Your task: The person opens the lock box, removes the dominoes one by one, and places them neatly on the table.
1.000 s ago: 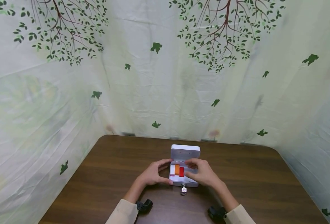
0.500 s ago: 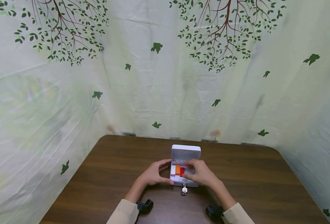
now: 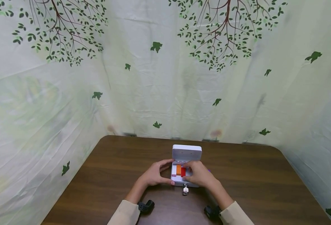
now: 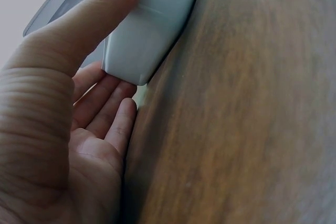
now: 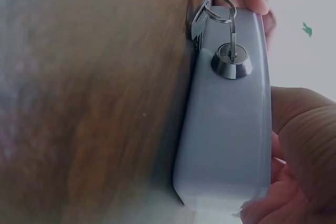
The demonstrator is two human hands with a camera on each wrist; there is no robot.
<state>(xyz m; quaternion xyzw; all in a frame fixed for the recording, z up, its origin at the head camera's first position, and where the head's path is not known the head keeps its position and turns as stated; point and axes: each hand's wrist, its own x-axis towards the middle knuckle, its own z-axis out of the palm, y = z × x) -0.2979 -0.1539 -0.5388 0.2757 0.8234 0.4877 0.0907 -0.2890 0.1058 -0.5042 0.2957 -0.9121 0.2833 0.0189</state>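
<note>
A small pale grey lock box (image 3: 185,180) stands on the table with its lid (image 3: 186,153) raised. My left hand (image 3: 153,172) grips its left side, thumb at the near corner and fingers at the far one. In the box, an orange block (image 3: 178,170) lies between a white block with a pink edge (image 3: 174,170) and a red block (image 3: 183,172). My right hand (image 3: 200,173) reaches in from the right, thumb and forefinger curled at the red block's near and far ends. Its other fingers are mostly hidden.
Keys on a ring (image 5: 215,11) hang from the lock (image 5: 231,59) on the box's near face. A bit of purple (image 3: 209,170) shows beside my right hand. The brown table (image 3: 255,181) extends around the box, with a leaf-printed curtain (image 3: 165,78) behind it.
My right hand has shifted left, its thumb and forefinger closing in on the red block. A bit of purple has come into sight beside it. The left hand stays on the box.
</note>
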